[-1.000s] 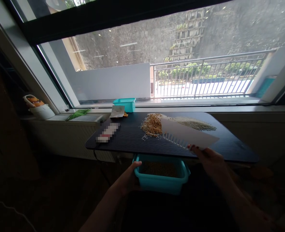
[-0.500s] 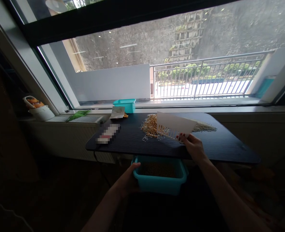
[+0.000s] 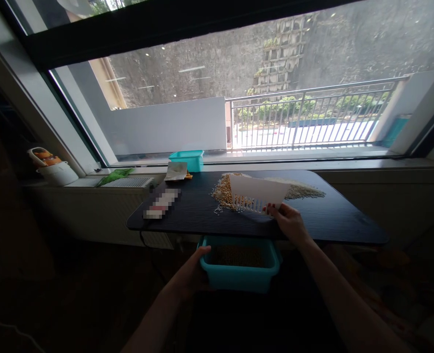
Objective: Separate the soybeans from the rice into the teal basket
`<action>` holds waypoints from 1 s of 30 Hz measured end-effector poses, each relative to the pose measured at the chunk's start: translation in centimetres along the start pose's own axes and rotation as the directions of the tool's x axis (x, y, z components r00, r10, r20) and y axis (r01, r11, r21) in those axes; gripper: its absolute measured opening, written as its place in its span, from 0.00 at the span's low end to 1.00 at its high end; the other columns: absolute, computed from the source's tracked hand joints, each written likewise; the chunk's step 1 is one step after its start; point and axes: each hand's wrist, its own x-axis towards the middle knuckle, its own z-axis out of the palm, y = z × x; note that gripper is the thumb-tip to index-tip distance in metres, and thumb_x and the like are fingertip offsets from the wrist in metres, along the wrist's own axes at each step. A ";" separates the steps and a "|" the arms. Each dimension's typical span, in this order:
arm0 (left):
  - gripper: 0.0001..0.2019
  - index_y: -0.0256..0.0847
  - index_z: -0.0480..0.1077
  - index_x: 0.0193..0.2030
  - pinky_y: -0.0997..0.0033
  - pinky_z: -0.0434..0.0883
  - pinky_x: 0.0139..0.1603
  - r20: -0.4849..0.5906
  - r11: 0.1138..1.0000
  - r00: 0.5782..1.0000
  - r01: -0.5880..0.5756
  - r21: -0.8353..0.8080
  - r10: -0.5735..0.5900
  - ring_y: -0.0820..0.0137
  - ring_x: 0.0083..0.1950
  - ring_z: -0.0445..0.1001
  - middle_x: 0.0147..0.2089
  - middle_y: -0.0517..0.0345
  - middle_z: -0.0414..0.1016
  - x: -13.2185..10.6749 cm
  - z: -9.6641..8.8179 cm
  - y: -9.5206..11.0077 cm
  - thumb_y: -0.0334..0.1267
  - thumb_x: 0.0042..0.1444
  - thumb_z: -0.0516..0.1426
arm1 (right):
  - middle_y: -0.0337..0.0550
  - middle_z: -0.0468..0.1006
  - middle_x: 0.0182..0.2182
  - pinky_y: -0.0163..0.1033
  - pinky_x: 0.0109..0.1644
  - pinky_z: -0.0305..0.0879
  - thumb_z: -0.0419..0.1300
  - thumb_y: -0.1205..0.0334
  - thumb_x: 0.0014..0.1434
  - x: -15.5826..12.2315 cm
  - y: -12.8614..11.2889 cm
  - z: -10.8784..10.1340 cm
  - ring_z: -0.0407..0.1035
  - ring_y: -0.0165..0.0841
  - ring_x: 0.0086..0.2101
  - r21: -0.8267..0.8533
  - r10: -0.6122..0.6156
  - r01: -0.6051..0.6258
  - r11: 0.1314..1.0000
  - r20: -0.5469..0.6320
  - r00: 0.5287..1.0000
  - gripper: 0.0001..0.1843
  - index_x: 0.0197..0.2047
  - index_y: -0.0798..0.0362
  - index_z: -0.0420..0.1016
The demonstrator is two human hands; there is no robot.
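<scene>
My left hand [image 3: 192, 274] grips the left rim of a teal tub [image 3: 241, 275] held under the near edge of the black table [image 3: 342, 220]; the tub has brown grains in it. My right hand [image 3: 289, 223] is closed on a white slotted scraper card [image 3: 259, 193] standing on the table. The card's toothed edge rests against a heap of yellow-brown grains [image 3: 224, 192]. A spread of pale small grains [image 3: 303, 191] lies behind and to the right of the card.
A second teal tub [image 3: 187, 160] and a small paper packet [image 3: 176, 171] sit at the table's far left by the window sill. A blurred flat object [image 3: 162, 202] lies on the table's left part. White containers [image 3: 55, 171] stand on the sill at left.
My right hand has pushed the scraper card away from me and leftward, from the table's near edge up to the grain heap. The left hand keeps holding the tub.
</scene>
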 end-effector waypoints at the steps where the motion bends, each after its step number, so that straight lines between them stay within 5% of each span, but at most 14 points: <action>1: 0.37 0.40 0.59 0.59 0.58 0.70 0.43 -0.001 1.000 1.000 0.000 0.000 0.000 0.60 0.43 0.73 0.44 0.49 0.71 0.0 0.0 0.0 0.58 0.47 0.57 | 0.45 0.81 0.29 0.47 0.44 0.69 0.63 0.41 0.45 0.0 -0.1 0.0 0.75 0.41 0.34 0.002 0.006 -0.006 1.000 -0.005 1.000 0.21 0.27 0.53 0.75; 30: 0.31 0.39 0.62 0.56 0.60 0.70 0.42 -0.003 1.000 1.000 -0.010 -0.015 0.010 0.64 0.38 0.72 0.35 0.56 0.70 -0.6 -0.7 0.4 0.57 0.49 0.56 | 0.45 0.81 0.28 0.44 0.42 0.68 0.64 0.42 0.45 -0.2 -0.1 0.0 0.74 0.39 0.32 0.000 0.004 -0.004 1.000 0.061 0.998 0.21 0.26 0.53 0.75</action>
